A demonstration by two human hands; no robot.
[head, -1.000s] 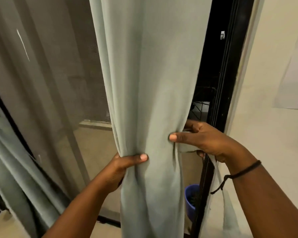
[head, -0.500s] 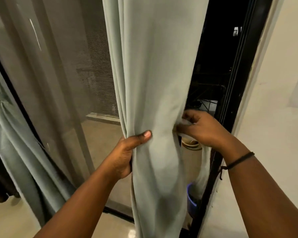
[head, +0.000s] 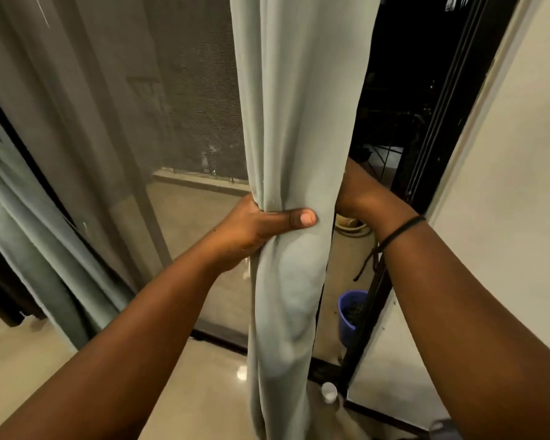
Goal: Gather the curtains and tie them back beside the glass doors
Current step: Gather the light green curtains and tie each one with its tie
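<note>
A pale grey-green curtain hangs in the middle, bunched into a narrow column in front of the glass door. My left hand grips the gathered cloth from the left, thumb across the front. My right hand reaches behind the curtain from the right; its fingers are hidden by the cloth. A black cord is tied on my right wrist. A second curtain of the same colour hangs slanted at the far left.
The black door frame runs up the right, next to a cream wall. Outside, a blue pot stands on the balcony floor by the frame. A small white object lies on the glossy floor below.
The curtain has been squeezed narrower. My right hand has slipped behind the cloth out of sight, and my left thumb now reaches further across the front.
</note>
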